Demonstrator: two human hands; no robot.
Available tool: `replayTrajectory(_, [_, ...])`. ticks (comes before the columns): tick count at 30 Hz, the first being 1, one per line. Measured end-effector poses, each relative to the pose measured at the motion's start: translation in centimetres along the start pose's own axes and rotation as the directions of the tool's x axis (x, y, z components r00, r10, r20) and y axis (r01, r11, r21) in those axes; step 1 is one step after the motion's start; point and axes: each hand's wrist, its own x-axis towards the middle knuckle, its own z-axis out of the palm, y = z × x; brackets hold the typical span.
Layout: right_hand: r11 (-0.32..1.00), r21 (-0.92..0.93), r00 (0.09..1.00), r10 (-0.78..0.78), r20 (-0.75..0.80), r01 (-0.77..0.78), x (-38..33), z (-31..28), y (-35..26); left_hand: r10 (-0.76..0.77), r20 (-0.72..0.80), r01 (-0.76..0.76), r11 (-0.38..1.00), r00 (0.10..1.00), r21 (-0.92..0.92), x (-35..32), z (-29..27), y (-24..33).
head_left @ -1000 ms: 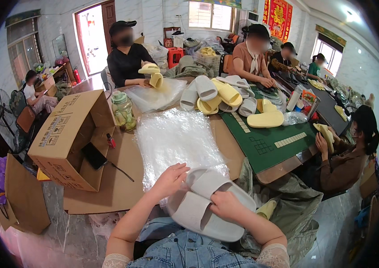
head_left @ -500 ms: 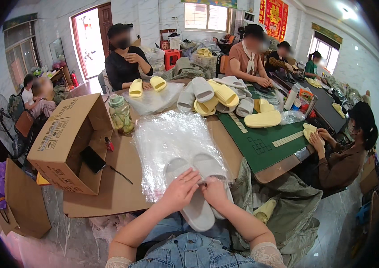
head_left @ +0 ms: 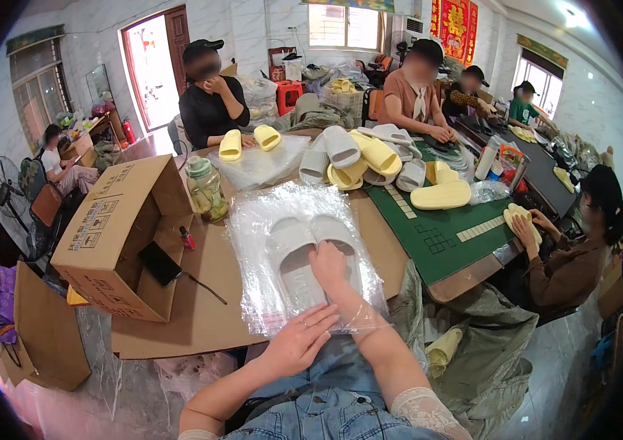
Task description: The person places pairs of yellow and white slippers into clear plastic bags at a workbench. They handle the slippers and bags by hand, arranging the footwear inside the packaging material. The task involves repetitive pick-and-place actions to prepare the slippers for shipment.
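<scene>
Grey slippers lie side by side inside a clear bag, toes pointing to 12 o'clock. At the pair's 6 o'clock, a worker's left hand rests on the bag's near edge, fingers extended and together; whether they pinch the film cannot be told. The right hand reaches under the plastic — fingers curled, holding the pair where the two meet. Beyond sit an open cardboard box at 9, a green mat between 2 and 3, a lidded jar at 10 and piled grey and yellow slippers near 1. A co-worker in black sits at 11.
</scene>
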Motion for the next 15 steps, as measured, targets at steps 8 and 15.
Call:
replayTrajectory(8, [0.973, 0.087, 0.973, -0.202, -0.110, 0.212, -3.6, -1.5, 0.0, -0.025, -0.073, 0.028, 0.999, 0.997, 0.043, 0.7, -2.9, -6.5])
replayTrajectory(15, [0.974, 0.055, 0.969, -0.212, -0.124, 0.220, -6.9, 0.0, 1.8, -0.129, -0.326, 0.249, 0.899, 0.937, 0.360, 3.7, -2.3, -16.8])
